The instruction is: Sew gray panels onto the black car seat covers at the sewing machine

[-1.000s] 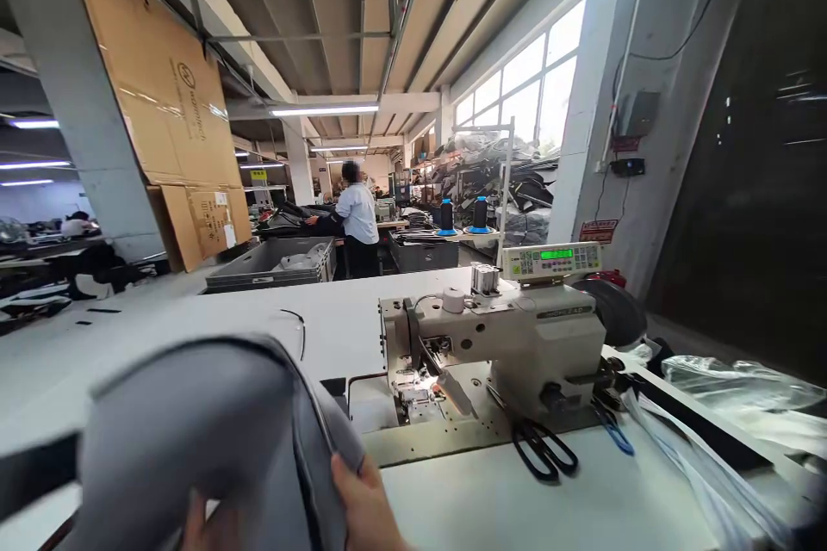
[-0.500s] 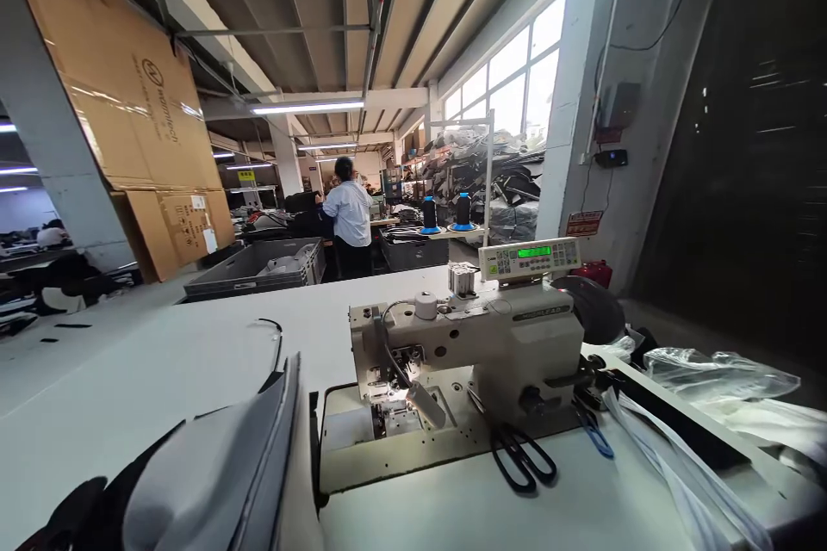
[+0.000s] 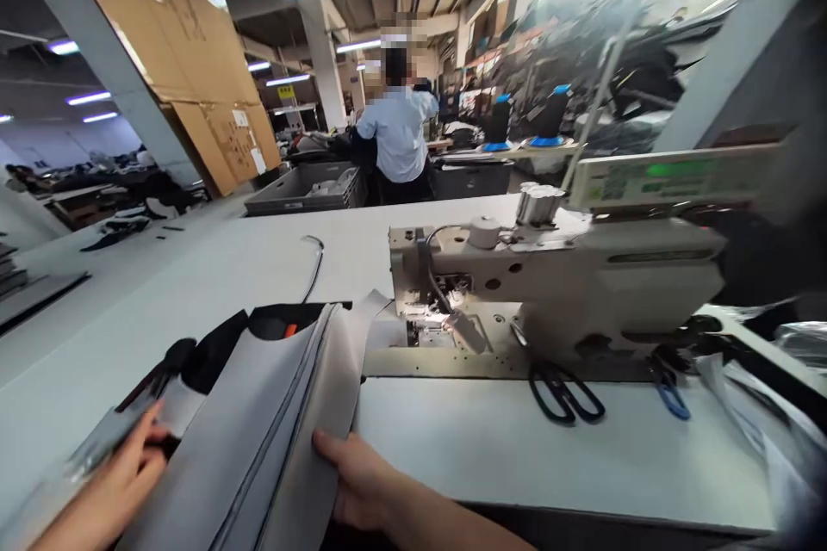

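Grey panels are apparently being arranged at seven o'clock: right hand pinching their edge, left hand alongside (grip unclear); next move likely calls for both.

One camera, worn on the person's head, faces forward and down over the table, with left hand and right hand close below, the machine near right, a co-worker far off.

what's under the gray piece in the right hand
Black material with an orange spot shows past the far edge of the gray piece; whatever lies directly beneath it is covered.
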Demonstrator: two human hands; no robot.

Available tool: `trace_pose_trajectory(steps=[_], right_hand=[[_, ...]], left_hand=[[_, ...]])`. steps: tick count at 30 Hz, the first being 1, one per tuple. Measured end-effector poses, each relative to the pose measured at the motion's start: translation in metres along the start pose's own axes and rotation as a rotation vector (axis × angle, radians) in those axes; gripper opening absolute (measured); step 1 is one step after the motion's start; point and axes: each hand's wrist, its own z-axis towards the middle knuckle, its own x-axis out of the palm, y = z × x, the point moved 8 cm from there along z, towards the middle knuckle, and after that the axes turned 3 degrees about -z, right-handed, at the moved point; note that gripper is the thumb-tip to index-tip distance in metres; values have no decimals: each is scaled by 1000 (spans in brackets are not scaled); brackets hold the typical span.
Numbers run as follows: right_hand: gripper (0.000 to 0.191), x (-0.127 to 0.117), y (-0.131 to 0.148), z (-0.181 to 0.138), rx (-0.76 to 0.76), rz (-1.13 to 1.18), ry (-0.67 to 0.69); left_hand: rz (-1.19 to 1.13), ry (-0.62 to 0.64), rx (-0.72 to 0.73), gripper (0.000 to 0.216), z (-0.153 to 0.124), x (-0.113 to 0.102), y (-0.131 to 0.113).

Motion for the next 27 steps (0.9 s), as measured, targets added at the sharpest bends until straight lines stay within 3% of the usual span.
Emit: trace_pose_trajectory(steps=[2,5,7,8,10,12,14,16,20,22,24,26,27], right_hand=[[56,-6,-2,-4,-5,-34,-98],[56,-1,1,-10,-22,-240,-109],[48,6,9,-15,-69,-494,-99],[42,8,14,-19,-105,-629,-96],[33,11,25,-26,-186,-882,-98],[29,8,33,-32,-263,-1082,-117],[30,3,38,-35,-353,-1272,-125],[28,2,38,-37,-488,-1480,-48],[21,14,26,-49,-918,-1927,260],[18,19,27,-55,-1088,-2057,289],[17,22,30,-52,-1123,-2135,216],[22,26,30,-42,-1087,-2186,110],[26,28,29,-37,-1085,-2197,49]], left_hand=[[99,-49,94,54,14,-27,-33],[96,68,537,49,32,-31,-147],[128,265,811,47,33,-3,-218],[173,368,912,48,31,17,-242],[286,495,998,48,33,58,-262],[394,588,956,46,38,94,-249],[405,615,823,49,45,111,-215],[308,642,672,55,46,115,-172],[154,774,508,67,31,106,-103],[174,800,486,70,32,99,-94],[207,807,459,57,44,99,-104],[256,719,430,40,66,106,-126],[293,610,427,42,78,110,-139]])
